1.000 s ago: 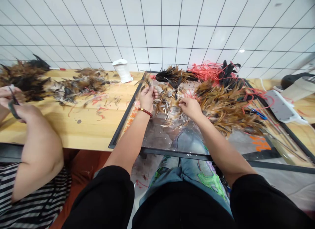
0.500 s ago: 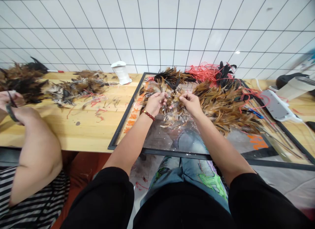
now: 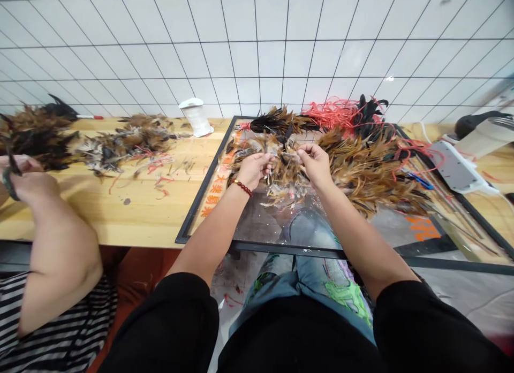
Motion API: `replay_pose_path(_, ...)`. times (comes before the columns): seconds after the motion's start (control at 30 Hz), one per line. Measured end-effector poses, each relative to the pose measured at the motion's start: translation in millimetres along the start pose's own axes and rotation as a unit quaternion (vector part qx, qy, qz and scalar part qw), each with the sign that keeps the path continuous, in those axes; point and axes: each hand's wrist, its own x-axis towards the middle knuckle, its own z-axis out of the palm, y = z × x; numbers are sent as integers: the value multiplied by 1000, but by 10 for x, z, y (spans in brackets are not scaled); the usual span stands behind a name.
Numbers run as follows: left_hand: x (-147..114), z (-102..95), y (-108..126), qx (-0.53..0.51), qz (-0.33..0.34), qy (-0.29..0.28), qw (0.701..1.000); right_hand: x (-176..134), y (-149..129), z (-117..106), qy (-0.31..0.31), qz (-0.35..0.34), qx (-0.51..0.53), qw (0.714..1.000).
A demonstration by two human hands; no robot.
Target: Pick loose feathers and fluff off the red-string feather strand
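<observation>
My left hand (image 3: 256,170), with a red beaded bracelet at the wrist, is closed in a pinch on feathers just above the loose brown feathers (image 3: 283,187). Facing it, my right hand (image 3: 318,165) pinches a small feather between thumb and forefinger. A short gap separates the two hands, and the exact feathers in the fingertips blend into those behind. Right of my right hand spreads a thick row of long brown feathers (image 3: 361,167). Beneath everything lies a black-framed glass panel (image 3: 261,245) with orange lettering.
Behind the feathers lie a tangle of red string (image 3: 331,115) and a dark feather bundle (image 3: 281,119). A blue pen (image 3: 421,181) and white power strip (image 3: 461,168) are at right. Left are a white spool (image 3: 196,117), a feather pile (image 3: 124,143), and a co-worker's hand holding scissors (image 3: 12,172).
My right hand has shifted slightly up and away from my left hand, its fingers still pinched. My left hand stays nearly in place. The co-worker's hands have moved a little left.
</observation>
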Motion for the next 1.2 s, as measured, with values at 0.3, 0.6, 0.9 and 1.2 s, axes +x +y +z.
replay_pose_path(0.3,81,-56,58,-85,122,114,982,-249,-103,79,-307,-71,-315,895)
replay_pose_path(0.6,121,-45,4,-91,126,148,977,-209,-239,74,-302,-99,-373,872)
replay_pose_path(0.9,118,-53,-4,-95,113,170,974,53,-171,231,-226,-190,-545,784)
replay_pose_path(1.2,73,-13,-19,-84,115,135,981,371,-17,-68,-96,-37,-231,968)
